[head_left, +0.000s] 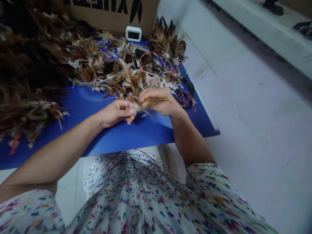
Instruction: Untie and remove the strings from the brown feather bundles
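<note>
Between my two hands is a small bunch of brown feathers [154, 102] with pale fluffy bases. My left hand [120, 112] pinches the fluffy end between thumb and fingers. My right hand [162, 102] is closed on the feathers beside it, and their brown tips lie back over that hand. Both hands are just above the blue table top [136, 138], near its front edge. Directly behind them spreads a loose heap of brown and white feathers [126, 78].
A large mass of dark brown feathers [29, 71] covers the table's left side. At the back stand a cardboard box [107, 19], a small white digital clock [134, 34] and a feather bundle [168, 42]. Red cord [184, 97] lies at right, beside the pale wall [243, 97].
</note>
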`<action>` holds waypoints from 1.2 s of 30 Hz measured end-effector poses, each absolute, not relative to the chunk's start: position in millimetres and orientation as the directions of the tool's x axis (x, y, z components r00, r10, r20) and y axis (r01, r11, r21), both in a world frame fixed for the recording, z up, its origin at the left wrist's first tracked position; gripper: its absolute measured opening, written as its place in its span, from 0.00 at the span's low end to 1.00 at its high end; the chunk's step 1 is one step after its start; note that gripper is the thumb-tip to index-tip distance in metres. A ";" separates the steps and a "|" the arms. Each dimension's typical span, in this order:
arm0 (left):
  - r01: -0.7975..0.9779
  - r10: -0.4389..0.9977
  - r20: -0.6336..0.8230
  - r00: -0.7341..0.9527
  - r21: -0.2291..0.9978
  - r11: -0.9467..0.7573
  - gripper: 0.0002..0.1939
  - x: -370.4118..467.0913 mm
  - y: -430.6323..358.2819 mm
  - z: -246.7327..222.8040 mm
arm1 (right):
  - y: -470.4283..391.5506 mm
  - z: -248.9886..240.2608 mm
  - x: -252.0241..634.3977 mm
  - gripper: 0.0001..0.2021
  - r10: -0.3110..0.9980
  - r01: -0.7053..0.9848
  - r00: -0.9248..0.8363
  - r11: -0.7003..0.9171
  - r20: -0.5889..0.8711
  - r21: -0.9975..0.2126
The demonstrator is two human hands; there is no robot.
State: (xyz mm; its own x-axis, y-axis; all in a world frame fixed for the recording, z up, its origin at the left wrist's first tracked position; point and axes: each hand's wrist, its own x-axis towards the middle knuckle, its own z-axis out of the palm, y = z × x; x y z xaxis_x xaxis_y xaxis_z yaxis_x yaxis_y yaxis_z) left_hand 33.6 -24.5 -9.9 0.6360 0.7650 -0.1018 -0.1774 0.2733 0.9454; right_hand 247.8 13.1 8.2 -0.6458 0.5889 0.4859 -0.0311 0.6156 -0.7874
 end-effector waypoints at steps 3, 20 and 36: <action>-0.167 0.764 -0.107 0.636 0.948 0.271 0.20 33.5 -24.7 -9.8 | 13.1 10.1 248.7 0.19 0.568 -0.035 -0.657 0.634 0.495 -0.773; -0.141 0.795 -0.167 0.583 0.943 0.302 0.21 34.7 -25.5 -9.2 | 16.6 5.0 246.6 0.19 0.488 -0.083 -0.686 0.685 0.540 -0.724; -0.338 0.949 -0.046 0.311 0.928 0.156 0.19 34.5 -21.3 -4.8 | 24.2 -0.1 250.8 0.16 0.783 0.220 -0.461 0.556 0.417 -0.802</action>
